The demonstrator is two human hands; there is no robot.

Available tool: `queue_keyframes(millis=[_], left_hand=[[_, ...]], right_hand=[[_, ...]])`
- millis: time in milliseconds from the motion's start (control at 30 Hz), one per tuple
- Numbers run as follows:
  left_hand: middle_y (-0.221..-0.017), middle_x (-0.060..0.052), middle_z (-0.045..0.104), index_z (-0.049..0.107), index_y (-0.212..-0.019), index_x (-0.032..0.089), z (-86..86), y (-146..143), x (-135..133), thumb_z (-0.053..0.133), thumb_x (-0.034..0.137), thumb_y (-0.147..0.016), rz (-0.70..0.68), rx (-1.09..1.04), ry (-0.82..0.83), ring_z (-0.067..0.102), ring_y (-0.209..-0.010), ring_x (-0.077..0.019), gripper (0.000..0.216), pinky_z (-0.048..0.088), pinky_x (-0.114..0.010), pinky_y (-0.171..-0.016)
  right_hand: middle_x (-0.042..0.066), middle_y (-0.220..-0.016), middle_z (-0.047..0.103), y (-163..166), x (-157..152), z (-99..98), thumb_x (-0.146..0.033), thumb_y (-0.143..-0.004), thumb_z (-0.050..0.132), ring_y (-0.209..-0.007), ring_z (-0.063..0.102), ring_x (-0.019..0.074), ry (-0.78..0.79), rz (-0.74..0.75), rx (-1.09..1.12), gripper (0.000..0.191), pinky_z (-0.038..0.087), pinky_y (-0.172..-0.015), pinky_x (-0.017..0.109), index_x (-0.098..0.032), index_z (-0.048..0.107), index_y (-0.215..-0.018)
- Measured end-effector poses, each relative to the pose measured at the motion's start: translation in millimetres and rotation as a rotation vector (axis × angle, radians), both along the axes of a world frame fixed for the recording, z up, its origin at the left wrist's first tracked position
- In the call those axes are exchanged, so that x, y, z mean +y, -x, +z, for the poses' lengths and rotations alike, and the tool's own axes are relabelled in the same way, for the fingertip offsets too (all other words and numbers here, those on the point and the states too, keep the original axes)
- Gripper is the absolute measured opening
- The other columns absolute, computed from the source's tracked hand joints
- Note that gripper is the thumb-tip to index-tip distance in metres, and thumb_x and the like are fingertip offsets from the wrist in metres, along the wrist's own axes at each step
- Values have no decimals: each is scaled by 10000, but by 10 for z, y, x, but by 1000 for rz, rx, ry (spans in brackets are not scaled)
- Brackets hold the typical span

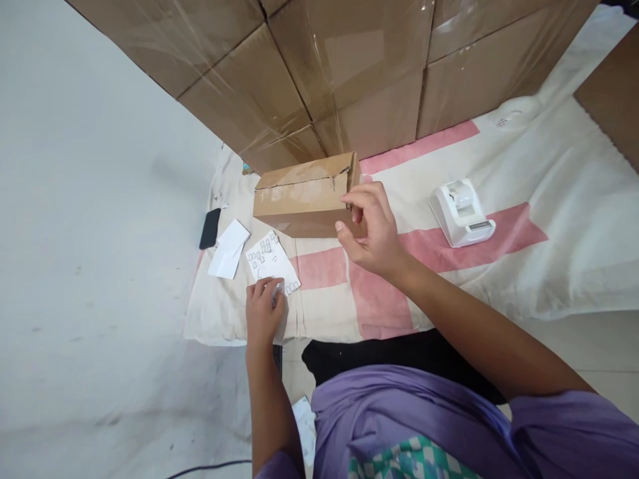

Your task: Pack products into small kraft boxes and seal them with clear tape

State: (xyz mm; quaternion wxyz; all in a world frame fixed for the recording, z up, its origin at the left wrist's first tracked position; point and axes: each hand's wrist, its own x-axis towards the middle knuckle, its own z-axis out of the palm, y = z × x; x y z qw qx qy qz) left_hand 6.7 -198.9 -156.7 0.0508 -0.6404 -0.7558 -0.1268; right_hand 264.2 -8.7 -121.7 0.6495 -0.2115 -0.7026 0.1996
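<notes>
My left hand (263, 306) rests at the lower edge of a white paper sheet (272, 259) with small hand-drawn figures. Its fingers curl round something small and greyish that I cannot make out. A small closed cardboard box (304, 196) lies lengthwise on the cloth, with clear tape along its top seam and a slightly ragged right end. Beside that end hovers my right hand (372, 229), its thumb and bent fingers apart, with nothing visible between them. Whether its fingertips touch the box is unclear.
Large taped cartons (369, 73) are stacked along the back. To the right stands a white tape dispenser (462, 213) on the pink-and-white cloth (574, 259). A folded white paper (229, 248) and a black phone-like object (210, 229) lie left, near the wall (100, 219).
</notes>
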Motion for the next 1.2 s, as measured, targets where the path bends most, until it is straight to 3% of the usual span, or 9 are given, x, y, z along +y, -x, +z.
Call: queue_keyframes(millis=[200,267,367,500,700,833,967,1200], left_hand=[[-1236,-69,738,552,-1408,241,-57,26,-25,504,296,-999,103,-113,-23,621,-1003,-269,415,496,-417,-915],[-1248,-76,733,577,-1378,241,-68,34,-27,524,307,-992,87,-113,-17,626,-1029,-272,395,495,-420,-927],[-1261,-79,718,686,-1164,232,-78,40,-15,495,278,-998,22,-109,-35,622,-1139,-274,257,479,-429,-983],[-1264,-90,691,672,-1054,215,-88,30,11,458,270,-1011,11,-137,-33,601,-1196,-276,225,473,-441,-1009],[-1296,-99,662,645,-1052,221,-77,22,30,349,260,-1032,40,-190,-2,589,-1211,-272,299,477,-443,-1009],[-1317,-96,668,637,-1088,225,-26,3,24,421,245,-991,56,-212,27,609,-1203,-277,238,467,-437,-989],[-1275,-85,698,599,-1237,253,46,-62,33,466,202,-950,182,-168,111,653,-1132,-283,321,404,-462,-979],[-1204,-87,707,595,-1241,242,81,-132,70,502,229,-942,226,-180,141,653,-1099,-261,313,352,-434,-981]], right_hand=[[98,-1145,557,-2,2,-15,-262,-911,567,-1081,604,286,14,-7,-25,312,541,-943,551,-244,522,-1219],[98,-1142,557,-5,1,-16,-265,-916,566,-1061,607,280,18,-11,-33,306,546,-934,548,-245,522,-1218],[95,-1126,554,-8,-4,-5,-256,-915,573,-1043,612,272,13,-6,-24,295,550,-933,544,-246,531,-1206],[97,-1119,547,-9,-14,16,-250,-915,569,-1054,609,277,17,1,-21,278,548,-940,556,-242,539,-1191],[102,-1129,548,-11,-7,13,-254,-929,536,-1044,608,277,40,-4,-50,257,549,-935,565,-240,537,-1186],[103,-1141,550,-10,-4,9,-226,-934,520,-1029,607,268,72,12,-49,245,545,-946,573,-248,538,-1177],[105,-1154,532,-7,-7,14,-223,-932,529,-995,607,245,84,14,-38,240,571,-888,508,-238,536,-1172],[81,-1119,511,2,-2,12,-197,-917,548,-907,588,206,70,34,0,258,564,-805,437,-231,542,-1172]])
